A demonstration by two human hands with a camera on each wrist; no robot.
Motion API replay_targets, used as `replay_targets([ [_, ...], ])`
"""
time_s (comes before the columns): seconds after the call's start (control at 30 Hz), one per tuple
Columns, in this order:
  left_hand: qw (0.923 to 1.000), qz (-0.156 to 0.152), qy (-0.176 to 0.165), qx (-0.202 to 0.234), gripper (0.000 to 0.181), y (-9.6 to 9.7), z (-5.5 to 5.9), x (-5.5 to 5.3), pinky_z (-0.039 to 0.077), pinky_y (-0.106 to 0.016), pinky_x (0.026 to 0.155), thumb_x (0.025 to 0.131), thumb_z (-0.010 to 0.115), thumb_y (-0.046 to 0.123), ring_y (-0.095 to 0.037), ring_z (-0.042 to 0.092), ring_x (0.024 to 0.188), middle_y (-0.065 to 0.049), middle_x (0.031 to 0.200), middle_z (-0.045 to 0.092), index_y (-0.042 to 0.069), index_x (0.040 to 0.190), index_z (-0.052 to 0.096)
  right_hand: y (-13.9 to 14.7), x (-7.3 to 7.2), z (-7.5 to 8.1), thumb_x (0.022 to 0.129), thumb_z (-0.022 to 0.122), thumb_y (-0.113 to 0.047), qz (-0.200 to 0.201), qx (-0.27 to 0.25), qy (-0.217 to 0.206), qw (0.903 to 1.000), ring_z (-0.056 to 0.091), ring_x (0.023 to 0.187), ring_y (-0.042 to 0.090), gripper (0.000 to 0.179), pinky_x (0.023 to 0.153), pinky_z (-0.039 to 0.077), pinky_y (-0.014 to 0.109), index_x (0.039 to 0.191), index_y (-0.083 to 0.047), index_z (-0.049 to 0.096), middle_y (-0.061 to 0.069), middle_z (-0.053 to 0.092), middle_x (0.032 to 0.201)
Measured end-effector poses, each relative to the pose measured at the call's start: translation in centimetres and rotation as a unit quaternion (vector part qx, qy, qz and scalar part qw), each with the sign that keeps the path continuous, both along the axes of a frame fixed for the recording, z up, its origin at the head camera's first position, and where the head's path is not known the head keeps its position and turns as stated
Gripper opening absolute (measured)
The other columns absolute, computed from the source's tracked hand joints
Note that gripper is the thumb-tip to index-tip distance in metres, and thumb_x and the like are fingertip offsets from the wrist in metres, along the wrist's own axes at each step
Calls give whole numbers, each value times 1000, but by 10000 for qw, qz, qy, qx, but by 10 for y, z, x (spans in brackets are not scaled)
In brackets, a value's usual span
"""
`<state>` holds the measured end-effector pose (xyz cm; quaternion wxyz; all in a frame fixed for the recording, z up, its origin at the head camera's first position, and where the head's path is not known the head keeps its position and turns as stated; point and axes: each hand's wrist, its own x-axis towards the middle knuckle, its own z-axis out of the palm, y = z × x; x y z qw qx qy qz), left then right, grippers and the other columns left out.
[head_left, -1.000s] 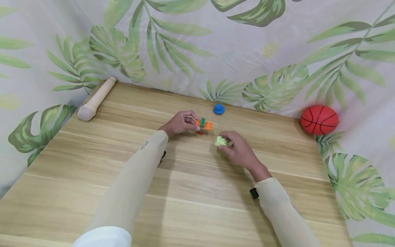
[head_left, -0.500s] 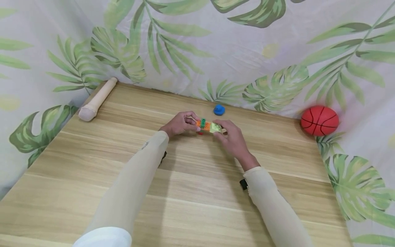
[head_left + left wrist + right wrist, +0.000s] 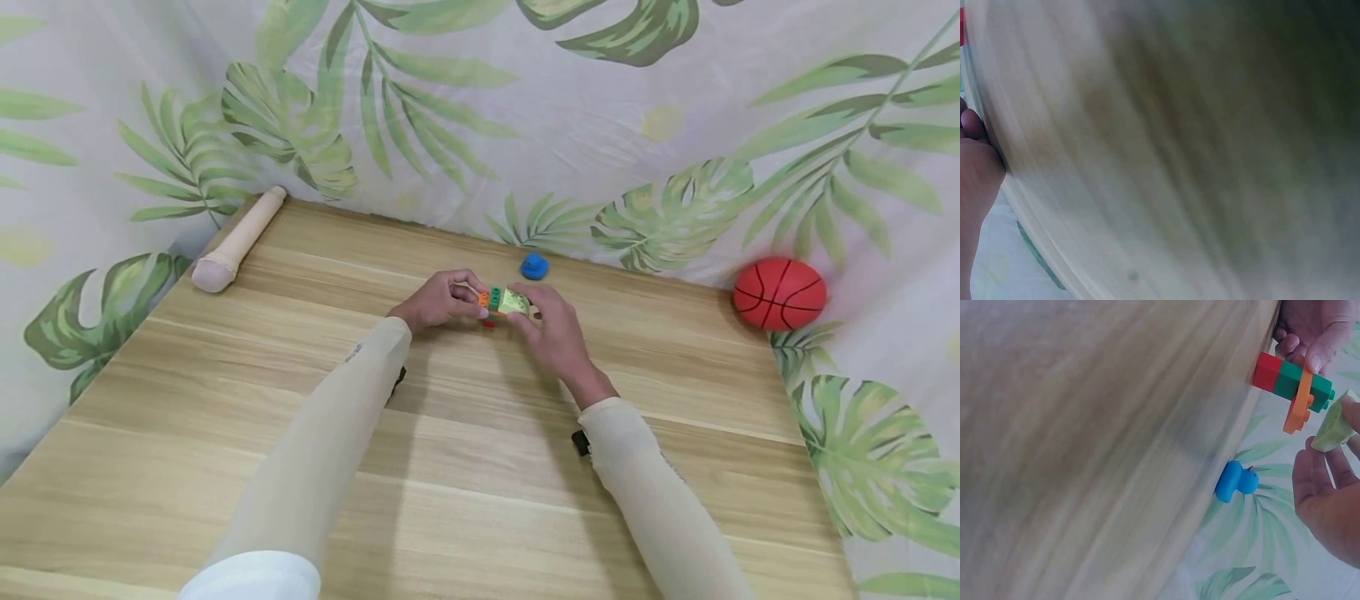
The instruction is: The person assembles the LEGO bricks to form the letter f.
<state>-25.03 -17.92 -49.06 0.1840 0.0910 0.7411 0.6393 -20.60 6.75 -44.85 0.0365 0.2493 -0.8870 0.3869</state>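
Note:
A small stack of toy building bricks stands upright on the table: a red brick (image 3: 1267, 371) at the bottom, a green brick (image 3: 1286, 380) above it, then an orange plate (image 3: 1298, 412) crosswise and another green brick (image 3: 1321, 392) on top. My left hand (image 3: 441, 300) holds the stack near the orange plate's left end, thumb in front. My right hand (image 3: 557, 333) pinches a pale green block (image 3: 513, 301) just above the plate's right side. In the right wrist view a small gap shows between block and plate. Only part of my left hand (image 3: 979, 172) appears in the left wrist view.
A blue rubber duck (image 3: 534, 266) sits behind the stack near the table's back edge. A beige microphone-shaped object (image 3: 242, 239) lies at the back left corner. A red basketball (image 3: 780, 293) is at the right back corner, against the leaf-patterned cloth (image 3: 420, 108).
My right hand has moved left and away from me, bringing the pale green block from the stack's right side to over the orange plate. My left hand stays on the stack.

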Motion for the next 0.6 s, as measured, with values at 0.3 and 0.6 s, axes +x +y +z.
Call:
replay_targets([
  [0.3, 9999, -29, -25, 105, 38, 0, 0, 0, 56, -25, 80, 93, 84, 7, -10, 68, 88, 3, 90, 74, 3, 126, 66, -8, -1, 6, 98, 78, -10, 133, 118, 27, 9998, 66, 129, 33, 44, 96, 60, 52, 141, -7, 69, 15, 69, 141],
  [0.6, 10000, 12, -20, 90, 33, 2, -1, -2, 58, -25, 84, 92, 84, 6, -13, 70, 94, 1, 97, 76, 3, 121, 67, -12, -3, 12, 95, 81, -8, 79, 449, 107, 9989, 68, 124, 34, 43, 99, 58, 51, 137, -9, 73, 16, 70, 136],
])
